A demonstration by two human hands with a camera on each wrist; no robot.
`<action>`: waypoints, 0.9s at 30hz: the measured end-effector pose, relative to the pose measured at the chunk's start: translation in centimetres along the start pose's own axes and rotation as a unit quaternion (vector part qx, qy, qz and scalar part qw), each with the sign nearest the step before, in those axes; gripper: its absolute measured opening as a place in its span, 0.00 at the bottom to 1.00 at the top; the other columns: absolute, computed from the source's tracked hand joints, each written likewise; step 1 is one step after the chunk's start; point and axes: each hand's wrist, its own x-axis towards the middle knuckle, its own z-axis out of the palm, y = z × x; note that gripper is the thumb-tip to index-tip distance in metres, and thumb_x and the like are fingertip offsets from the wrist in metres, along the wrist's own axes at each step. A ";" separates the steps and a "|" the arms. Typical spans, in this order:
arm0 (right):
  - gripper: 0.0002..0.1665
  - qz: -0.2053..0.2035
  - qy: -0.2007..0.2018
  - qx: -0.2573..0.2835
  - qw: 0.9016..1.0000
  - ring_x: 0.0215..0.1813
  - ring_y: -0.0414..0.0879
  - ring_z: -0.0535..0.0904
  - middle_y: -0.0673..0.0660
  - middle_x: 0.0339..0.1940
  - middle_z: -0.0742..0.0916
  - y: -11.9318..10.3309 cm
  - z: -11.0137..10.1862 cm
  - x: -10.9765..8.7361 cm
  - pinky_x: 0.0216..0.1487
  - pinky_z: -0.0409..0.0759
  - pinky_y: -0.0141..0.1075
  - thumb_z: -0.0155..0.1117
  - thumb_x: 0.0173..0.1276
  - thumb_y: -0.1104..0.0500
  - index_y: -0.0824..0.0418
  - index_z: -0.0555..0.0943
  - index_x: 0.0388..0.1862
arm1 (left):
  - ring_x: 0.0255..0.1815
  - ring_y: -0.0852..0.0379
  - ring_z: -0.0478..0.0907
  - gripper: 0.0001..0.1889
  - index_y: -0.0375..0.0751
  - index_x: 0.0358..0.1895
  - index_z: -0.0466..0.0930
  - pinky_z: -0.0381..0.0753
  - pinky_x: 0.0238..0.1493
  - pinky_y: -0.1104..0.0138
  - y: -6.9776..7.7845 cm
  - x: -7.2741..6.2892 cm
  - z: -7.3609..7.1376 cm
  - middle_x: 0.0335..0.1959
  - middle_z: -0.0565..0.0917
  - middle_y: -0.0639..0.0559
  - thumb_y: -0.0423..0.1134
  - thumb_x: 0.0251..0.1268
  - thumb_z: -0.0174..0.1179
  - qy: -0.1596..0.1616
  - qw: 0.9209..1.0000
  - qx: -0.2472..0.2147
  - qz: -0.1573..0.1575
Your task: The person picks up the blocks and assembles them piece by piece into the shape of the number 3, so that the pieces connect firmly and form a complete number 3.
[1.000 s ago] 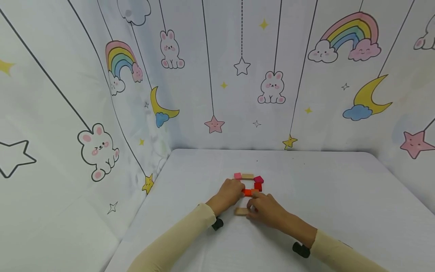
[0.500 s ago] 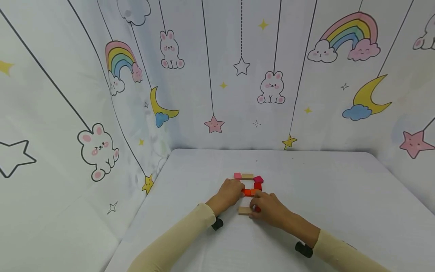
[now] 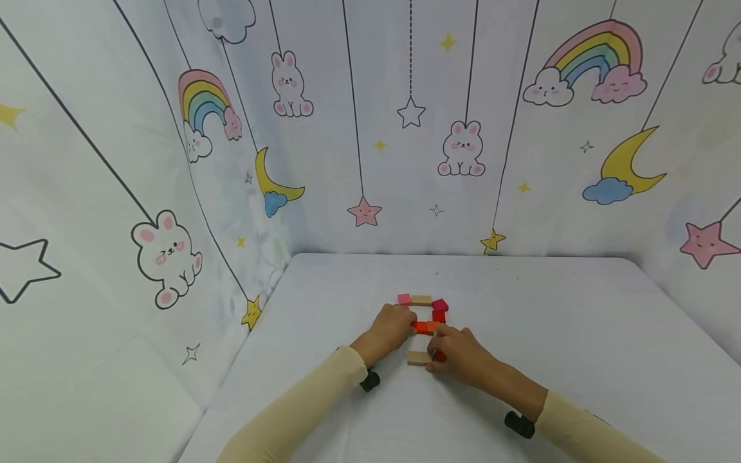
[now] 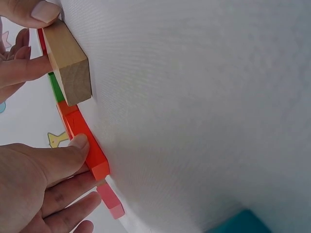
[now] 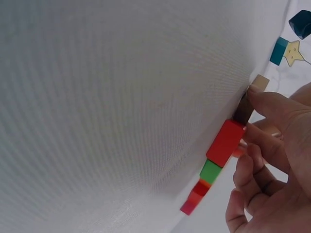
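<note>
My left hand pinches an orange-red block, thumb on its near side and fingers behind. An orange block adjoins that block on the right. Nearer the front edge, my right hand grips a plain wooden block between thumb and index finger. In the right wrist view, the wooden block's end meets a red block, and a green block follows in the row. Both are mostly hidden behind the right hand in the head view.
Beyond the hands lie a red block, a magenta block, a second wooden block and a pink block. A teal block and a dark blue block appear in the right wrist view. Patterned cloth surrounds the white table.
My right hand has shifted slightly right and the wooden block has slid right with it. The red block beside its fingers has come into view. My left hand stays in place.
</note>
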 end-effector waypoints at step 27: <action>0.18 -0.009 -0.006 -0.007 1.000 0.45 0.40 0.74 0.45 0.36 0.80 0.2 0.0 -0.1 0.43 0.72 0.43 0.87 0.55 0.48 0.52 0.91 0.41 | 0.41 0.58 0.82 0.11 0.49 0.51 0.92 0.82 0.55 0.64 -0.1 0.1 0.1 0.41 0.91 0.55 0.47 0.70 0.71 -0.011 1.000 0.000 -0.003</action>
